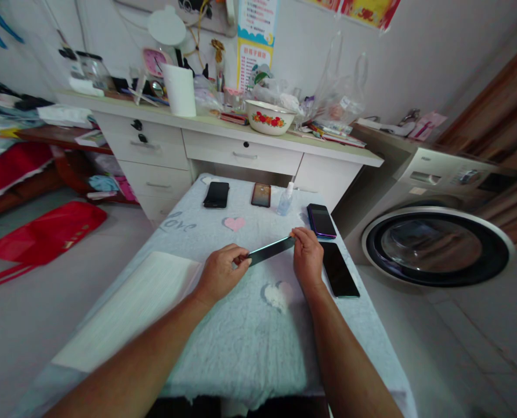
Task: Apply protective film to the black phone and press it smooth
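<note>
Centrally, phone (271, 251) in both hands (224, 270) (308, 259), spray bottle (285, 202) beyond, contents unclear

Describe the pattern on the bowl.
The bowl is whitish with a red-orange floral pattern on its side, shown best in the head view.
</note>
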The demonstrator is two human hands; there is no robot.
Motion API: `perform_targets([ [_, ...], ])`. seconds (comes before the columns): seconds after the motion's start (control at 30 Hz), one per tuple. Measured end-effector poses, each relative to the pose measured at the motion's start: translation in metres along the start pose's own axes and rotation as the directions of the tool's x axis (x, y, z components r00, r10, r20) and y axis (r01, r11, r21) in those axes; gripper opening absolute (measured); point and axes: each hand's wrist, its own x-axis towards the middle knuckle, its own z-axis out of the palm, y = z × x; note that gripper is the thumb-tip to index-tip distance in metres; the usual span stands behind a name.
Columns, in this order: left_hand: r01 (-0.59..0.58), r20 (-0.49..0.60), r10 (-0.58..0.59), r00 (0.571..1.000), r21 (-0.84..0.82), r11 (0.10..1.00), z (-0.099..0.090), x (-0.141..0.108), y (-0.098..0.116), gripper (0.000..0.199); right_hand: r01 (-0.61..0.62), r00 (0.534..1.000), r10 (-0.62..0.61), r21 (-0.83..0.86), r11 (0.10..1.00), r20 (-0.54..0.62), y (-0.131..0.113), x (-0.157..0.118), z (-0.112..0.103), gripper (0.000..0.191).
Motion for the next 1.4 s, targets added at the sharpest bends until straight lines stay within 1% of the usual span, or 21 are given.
perform_targets([
  [0.1, -0.001, 0.014, 0.001, 1.000, -0.002, 1.000, 0.001, 0.000, -0.001, 0.007, -0.043, 0.998, 0.044, 0.017, 0.999, -0.036, 0.005, 0.001, 0.000, 0.026],
  [0.17, 0.002, 0.019, -0.002, 1.000, -0.001, 1.000, 0.001, 0.000, -0.001, 0.007, -0.118, 0.992, 0.120, 0.046, 0.992, -0.048, 0.009, 0.000, 0.001, 0.026],
  [0.2, 0.005, 0.020, -0.005, 1.000, 0.002, 1.000, 0.001, 0.000, -0.001, 0.007, -0.181, 0.982, 0.184, 0.068, 0.981, -0.042, 0.011, -0.001, 0.001, 0.027],
  [0.27, 0.005, 0.022, -0.005, 1.000, 0.013, 1.000, 0.001, -0.001, -0.001, 0.007, -0.326, 0.945, 0.327, 0.132, 0.936, 0.011, 0.015, -0.002, 0.001, 0.033],
  [0.33, -0.012, 0.019, 0.012, 1.000, 0.023, 1.000, 0.001, -0.001, -0.002, 0.007, -0.450, 0.893, 0.444, 0.202, 0.870, 0.078, 0.017, -0.004, 0.001, 0.040],
  [0.4, -0.040, 0.013, 0.040, 0.999, 0.041, 0.998, 0.002, -0.003, -0.002, 0.008, -0.519, 0.854, 0.506, 0.258, 0.815, 0.122, 0.017, -0.004, 0.000, 0.044],
  [0.47, -0.081, 0.009, 0.081, 0.997, 0.068, 0.994, 0.002, -0.004, -0.003, 0.009, -0.543, 0.838, 0.528, 0.295, 0.786, 0.137, 0.016, -0.004, 0.000, 0.046],
  [0.7, -0.269, 0.008, 0.272, 0.962, 0.160, 0.950, 0.001, -0.006, 0.002, 0.015, -0.562, 0.821, 0.551, 0.376, 0.737, 0.149, 0.015, -0.002, 0.001, 0.046],
  [0.9, -0.370, 0.002, 0.385, 0.923, 0.278, 0.886, -0.004, -0.006, 0.006, 0.016, -0.572, 0.818, 0.539, 0.383, 0.725, 0.201, 0.009, 0.001, 0.002, 0.044],
  [1.0, -0.408, 0.047, 0.416, 0.908, 0.318, 0.856, -0.006, -0.008, 0.008, 0.016, -0.586, 0.810, 0.536, 0.365, 0.723, 0.238, 0.009, 0.000, 0.002, 0.044],
  [1.1, -0.459, 0.127, 0.443, 0.888, 0.334, 0.823, -0.005, -0.009, 0.009, 0.015, -0.582, 0.812, 0.524, 0.301, 0.755, 0.256, 0.013, -0.001, 0.002, 0.043],
  [1.13, -0.477, 0.155, 0.452, 0.878, 0.335, 0.812, -0.005, -0.009, 0.010, 0.014, -0.570, 0.819, 0.514, 0.266, 0.777, 0.256, 0.014, -0.002, 0.002, 0.041],
  [1.2, -0.516, 0.206, 0.473, 0.857, 0.339, 0.787, -0.003, -0.010, 0.011, 0.014, -0.513, 0.850, 0.467, 0.177, 0.840, 0.245, 0.017, -0.002, 0.001, 0.035],
  [1.27, -0.550, 0.249, 0.491, 0.835, 0.349, 0.758, -0.002, -0.011, 0.011, 0.013, -0.412, 0.890, 0.385, 0.069, 0.908, 0.245, 0.019, -0.002, -0.001, 0.027],
  [1.3, -0.566, 0.269, 0.498, 0.824, 0.355, 0.744, -0.001, -0.011, 0.011, 0.012, -0.362, 0.902, 0.346, 0.013, 0.932, 0.259, 0.018, -0.001, -0.001, 0.024],
  [1.33, -0.579, 0.288, 0.503, 0.815, 0.361, 0.731, 0.000, -0.012, 0.011, 0.013, -0.319, 0.906, 0.317, -0.041, 0.947, 0.280, 0.018, -0.001, -0.002, 0.021],
  [1.4, -0.598, 0.317, 0.509, 0.800, 0.367, 0.713, 0.001, -0.013, 0.011, 0.014, -0.250, 0.899, 0.279, -0.128, 0.960, 0.337, 0.015, -0.001, -0.003, 0.019],
])
